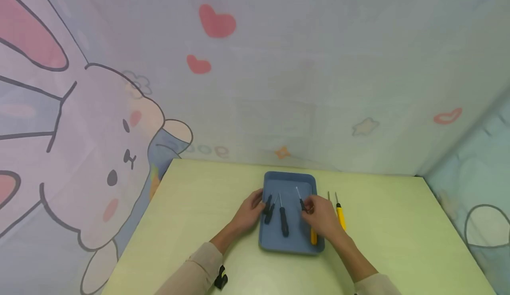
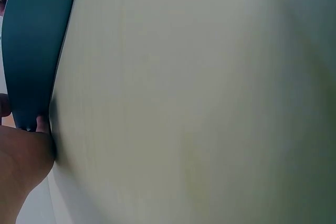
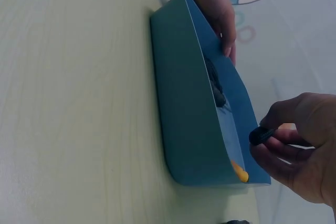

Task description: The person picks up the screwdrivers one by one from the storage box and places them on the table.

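Right hand pinches one black-handled metal screwdriver; left hand grips one blue rectangular tray containing three black screwdrivers, plus one yellow-handled screwdriver, partly hidden.

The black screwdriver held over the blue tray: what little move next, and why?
I'd probably lay the black screwdriver down in the blue tray: the right grip pinches it over the tray, other screwdrivers lie there, and the left grip holds the tray's side.
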Tool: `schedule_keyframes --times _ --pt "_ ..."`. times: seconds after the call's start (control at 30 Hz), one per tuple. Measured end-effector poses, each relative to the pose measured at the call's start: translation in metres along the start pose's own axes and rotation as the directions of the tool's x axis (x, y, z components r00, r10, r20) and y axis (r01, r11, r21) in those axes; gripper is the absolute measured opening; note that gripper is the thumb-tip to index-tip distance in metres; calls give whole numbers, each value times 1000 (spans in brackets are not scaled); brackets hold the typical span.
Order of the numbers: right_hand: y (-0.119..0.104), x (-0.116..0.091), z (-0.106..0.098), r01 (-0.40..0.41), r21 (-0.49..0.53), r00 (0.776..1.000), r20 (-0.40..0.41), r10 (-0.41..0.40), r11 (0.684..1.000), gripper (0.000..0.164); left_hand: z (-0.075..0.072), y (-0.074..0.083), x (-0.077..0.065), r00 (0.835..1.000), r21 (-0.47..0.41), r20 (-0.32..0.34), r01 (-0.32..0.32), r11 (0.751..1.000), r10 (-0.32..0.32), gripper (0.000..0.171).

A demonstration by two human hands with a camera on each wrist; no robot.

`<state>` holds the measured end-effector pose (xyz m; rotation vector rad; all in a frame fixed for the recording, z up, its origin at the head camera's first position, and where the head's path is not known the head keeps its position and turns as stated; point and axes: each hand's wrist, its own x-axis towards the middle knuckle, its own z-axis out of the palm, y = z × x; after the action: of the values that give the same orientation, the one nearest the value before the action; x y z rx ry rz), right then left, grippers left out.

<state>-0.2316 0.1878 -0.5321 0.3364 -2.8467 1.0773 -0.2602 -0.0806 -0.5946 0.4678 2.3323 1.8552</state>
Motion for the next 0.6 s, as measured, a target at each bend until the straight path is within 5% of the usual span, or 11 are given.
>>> schedule_keyframes --times 0.6 --pt "17 -11 -21 -54 162 998 -10 56 985 21 1 -2 -2 1000 14 -17 20 1000 -20 55"
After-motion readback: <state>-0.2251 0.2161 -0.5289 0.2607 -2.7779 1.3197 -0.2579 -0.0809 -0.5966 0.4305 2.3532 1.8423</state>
